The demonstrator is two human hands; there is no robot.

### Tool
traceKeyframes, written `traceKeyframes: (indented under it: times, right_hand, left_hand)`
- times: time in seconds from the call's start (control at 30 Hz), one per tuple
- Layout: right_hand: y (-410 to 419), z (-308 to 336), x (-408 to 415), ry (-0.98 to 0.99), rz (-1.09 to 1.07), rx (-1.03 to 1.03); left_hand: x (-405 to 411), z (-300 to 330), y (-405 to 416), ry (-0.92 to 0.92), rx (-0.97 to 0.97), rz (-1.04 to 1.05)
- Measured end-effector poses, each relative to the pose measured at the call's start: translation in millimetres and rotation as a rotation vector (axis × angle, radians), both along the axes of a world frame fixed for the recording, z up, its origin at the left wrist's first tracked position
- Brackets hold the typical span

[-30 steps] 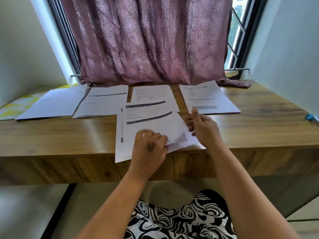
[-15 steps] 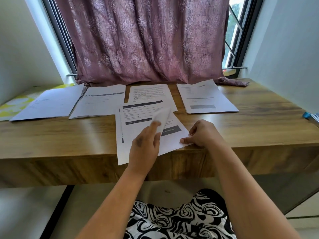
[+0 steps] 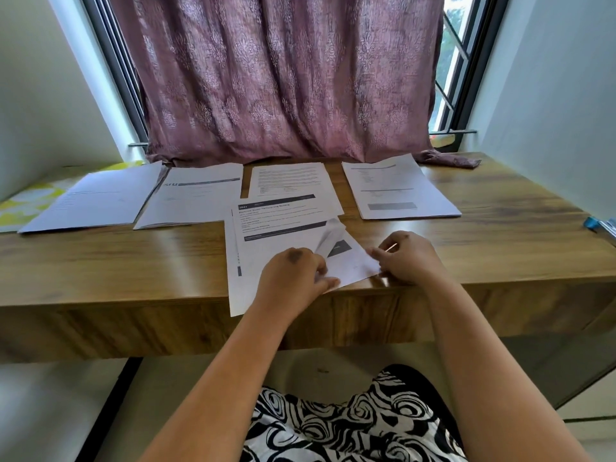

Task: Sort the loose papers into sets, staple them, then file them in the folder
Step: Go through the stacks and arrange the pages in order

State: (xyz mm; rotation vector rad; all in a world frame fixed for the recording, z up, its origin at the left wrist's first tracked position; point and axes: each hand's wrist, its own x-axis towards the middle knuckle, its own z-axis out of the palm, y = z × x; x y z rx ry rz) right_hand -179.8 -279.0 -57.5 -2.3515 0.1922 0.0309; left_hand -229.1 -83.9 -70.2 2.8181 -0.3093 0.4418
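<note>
While the sorting is under way, the worktop [image 3: 500, 228] carries, from left to right:

Item 1, far left: a paper set [image 3: 96, 198] lying flat, partly over a yellow-patterned sheet [image 3: 30, 201] at the worktop's end.

Item 2, just beside it: a second set [image 3: 196, 198] with a dark header band, its left edge touching or slightly overlapping item 1.

Item 3, centre rear: a text page [image 3: 290, 180], its near edge covered by the working pile.

Item 4, centre front: the working pile [image 3: 266, 235], loose sheets overhanging the worktop's front edge. The left hand [image 3: 293, 278] has its grip closed on the lower right corner of the top sheet, which is peeled up and curled back [image 3: 330, 235], showing a dark block on the page beneath. The right hand [image 3: 408, 258] rests at the pile's right corner, fingers curled, pinning the lower sheets; whether it pinches an edge cannot be told.

Item 5, right rear: a fourth set [image 3: 400, 191], apart from the pile.

Item 6, far right edge: a blue-tipped object [image 3: 596, 224], too cut off to identify.

Status, as judged: four groups laid out, one pile unsorted. No staples are discernible, no folder identifiable; stapling and filing appear to remain.
</note>
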Motion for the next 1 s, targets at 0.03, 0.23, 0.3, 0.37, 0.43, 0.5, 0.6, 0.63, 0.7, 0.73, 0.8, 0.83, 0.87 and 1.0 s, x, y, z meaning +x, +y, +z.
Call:
traceKeyframes:
  times: [0.03,0.23,0.3,0.37,0.43,0.5,0.6,0.63,0.7,0.73,0.8,0.83,0.87,1.0]
  right_hand:
    - [-3.7,-2.4,0.9,-0.004,-0.017,0.068]
    - [-14.0,-10.8,-2.0,-0.028,-0.130,0.559]
    - [-14.8,-11.1,-2.0,-0.031,-0.139,0.584]
    - [-14.6,-11.8,-0.3,-0.038,-0.141,0.599]
    - [-14.0,-13.8,0.7,-0.051,-0.134,0.580]
    - [-13.0,-15.0,0.4,-0.064,-0.108,0.538]
    - [-13.3,-14.0,-1.5,-0.026,-0.030,0.549]
    - [-13.8,-13.0,-2.3,-0.004,-0.005,0.559]
    - [-16.8,-10.8,-2.6,0.032,0.027,0.554]
    - [-19.0,-9.6,-2.6,0.054,0.039,0.556]
    - [-24.9,-7.5,-2.7,0.117,0.082,0.582]
    - [-27.9,-7.5,-2.4,0.146,0.108,0.607]
    - [-30.6,-7.2,-2.5,0.167,0.134,0.631]
    - [-35.6,-8.1,-1.1,0.192,0.185,0.664]
  left_hand:
    - [1.3,4.0,1.0,0.012,0.036,-0.011]
    - [-4.7,14.3,3.3,0.090,0.227,-0.072]
    - [-8.9,12.3,3.6,0.062,0.178,-0.091]
    - [-9.6,13.4,6.7,0.052,0.058,-0.079]
    - [-7.7,15.8,10.7,0.058,-0.121,-0.011]
    - [-4.0,12.9,13.9,0.081,-0.258,0.061]
    - [1.2,2.9,14.4,0.167,-0.514,0.094]
    - [2.3,-0.6,13.3,0.178,-0.618,0.101]
    - [4.3,-5.8,10.5,0.129,-0.737,0.109]
    - [3.5,-8.2,8.6,0.085,-0.742,0.087]
    - [0.0,-12.1,5.0,-0.007,-0.685,0.004]
    - [-0.5,-14.8,3.4,-0.056,-0.637,-0.032]
    - [-0.1,-18.6,2.8,-0.096,-0.590,-0.063]
    - [2.7,-30.6,3.4,-0.076,-0.510,-0.057]
